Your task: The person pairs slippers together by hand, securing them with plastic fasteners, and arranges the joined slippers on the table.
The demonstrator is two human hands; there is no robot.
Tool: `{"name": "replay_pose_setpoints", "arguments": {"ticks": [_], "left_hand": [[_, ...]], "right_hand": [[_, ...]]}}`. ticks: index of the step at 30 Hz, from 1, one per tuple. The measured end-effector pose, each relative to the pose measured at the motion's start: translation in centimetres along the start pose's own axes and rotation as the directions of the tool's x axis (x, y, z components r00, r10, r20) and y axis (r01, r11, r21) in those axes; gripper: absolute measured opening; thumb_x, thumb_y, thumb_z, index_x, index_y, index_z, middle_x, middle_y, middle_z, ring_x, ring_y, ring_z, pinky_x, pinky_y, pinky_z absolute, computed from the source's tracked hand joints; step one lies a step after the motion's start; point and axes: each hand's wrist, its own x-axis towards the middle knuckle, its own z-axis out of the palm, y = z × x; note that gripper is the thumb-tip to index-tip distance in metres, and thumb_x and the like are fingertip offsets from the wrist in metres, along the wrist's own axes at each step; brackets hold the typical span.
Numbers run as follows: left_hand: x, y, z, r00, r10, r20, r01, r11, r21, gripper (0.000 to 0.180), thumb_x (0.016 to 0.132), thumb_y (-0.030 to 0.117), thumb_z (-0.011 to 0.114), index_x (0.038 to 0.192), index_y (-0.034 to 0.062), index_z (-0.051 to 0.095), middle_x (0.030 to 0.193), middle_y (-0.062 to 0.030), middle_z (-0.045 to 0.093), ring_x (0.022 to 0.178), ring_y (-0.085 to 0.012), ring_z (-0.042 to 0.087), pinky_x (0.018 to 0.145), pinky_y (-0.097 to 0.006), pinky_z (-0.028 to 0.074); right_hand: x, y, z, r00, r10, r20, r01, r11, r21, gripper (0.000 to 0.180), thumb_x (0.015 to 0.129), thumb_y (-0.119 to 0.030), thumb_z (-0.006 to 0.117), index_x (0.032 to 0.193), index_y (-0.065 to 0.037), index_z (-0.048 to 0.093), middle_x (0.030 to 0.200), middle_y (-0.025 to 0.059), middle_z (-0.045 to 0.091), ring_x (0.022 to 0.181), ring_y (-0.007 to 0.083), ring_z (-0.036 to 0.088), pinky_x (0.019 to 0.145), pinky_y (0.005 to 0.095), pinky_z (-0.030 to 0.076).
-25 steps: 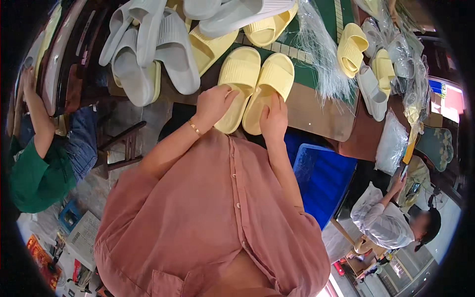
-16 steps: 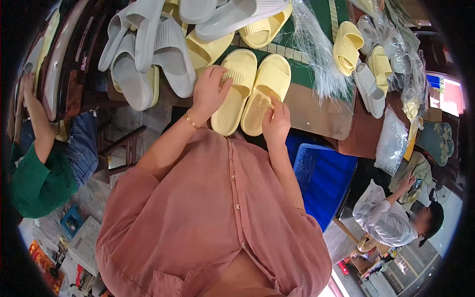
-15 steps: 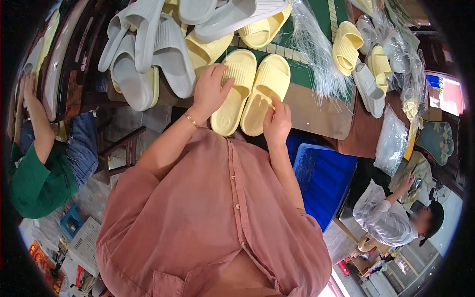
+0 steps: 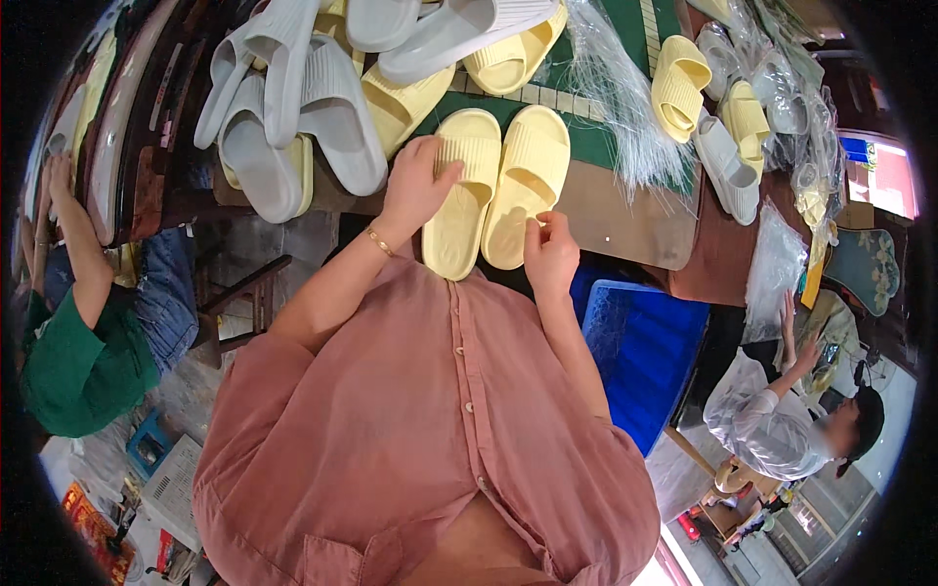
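Observation:
Two yellow slide slippers lie side by side at the near edge of the table, toes pointing away from me. My left hand is closed round the outer side of the left yellow slipper, its fingertips at the ribbed strap. Against the outer edge of the right yellow slipper, near the heel, my right hand has its thumb and curled fingers pinched together. The undersides of both slippers are hidden.
Grey slippers are heaped with yellow ones at the back left. Clear plastic strands hang over the green mat. A blue crate stands below the table at right. One person sits left, another right.
The left slipper has slid slightly toward me relative to the right one. My right hand has moved from over the right slipper's insole to its outer edge, nearer the heel.

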Motion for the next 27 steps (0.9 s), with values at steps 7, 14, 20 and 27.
{"name": "replay_pose_setpoints", "arguments": {"ticks": [7,14,20,27], "left_hand": [[3.1,-1.1,1.4,0.933,-0.359,-0.016,0.356,0.929,-0.101,0.059,0.082,0.038,0.058,0.12,-0.007,0.051,0.111,-0.0275,0.056,0.105,-0.0371,0.054,0.092,-0.04,0.043],[4.8,-1.1,2.7,0.967,-0.252,0.029,0.254,0.965,-0.068,0.047,0.083,0.036,0.058,0.111,-0.0015,0.06,0.117,-0.0188,0.057,0.109,-0.035,0.052,0.096,-0.04,0.039],[5.6,-0.4,2.8,0.992,-0.123,-0.007,0.123,0.992,-0.025,0.042,0.082,0.033,0.061,0.107,-0.0006,0.062,0.112,-0.0166,0.061,0.104,-0.0348,0.054,0.092,-0.041,0.042],[7.4,1.1,3.7,0.996,0.05,0.075,-0.051,0.999,0.014,0.039,0.081,0.032,0.061,0.106,0.0016,0.064,0.106,-0.0157,0.063,0.099,-0.0342,0.056,0.086,-0.042,0.045]], "right_hand": [[0.0,-0.2,0.1,0.983,0.138,0.123,-0.112,0.973,-0.2,0.028,0.085,-0.033,0.058,0.077,-0.007,0.062,0.067,0.0136,0.064,0.062,0.033,0.064,0.055,0.0428,0.05],[2.9,-1.7,2.3,0.967,0.207,0.147,-0.155,0.94,-0.304,0.033,0.085,-0.033,0.053,0.072,-0.004,0.061,0.073,0.0194,0.065,0.069,0.0381,0.064,0.061,0.047,0.052],[4.6,-1.9,3.4,0.954,0.292,0.07,-0.257,0.915,-0.311,0.032,0.083,-0.03,0.053,0.07,-0.002,0.061,0.076,0.0208,0.065,0.069,0.0383,0.065,0.063,0.0471,0.052],[3.5,-2.1,4.4,0.994,0.106,-0.009,-0.105,0.965,-0.24,0.019,0.081,-0.02,0.056,0.088,-0.003,0.06,0.092,0.0182,0.06,0.085,0.0357,0.059,0.073,0.0456,0.049]]}}
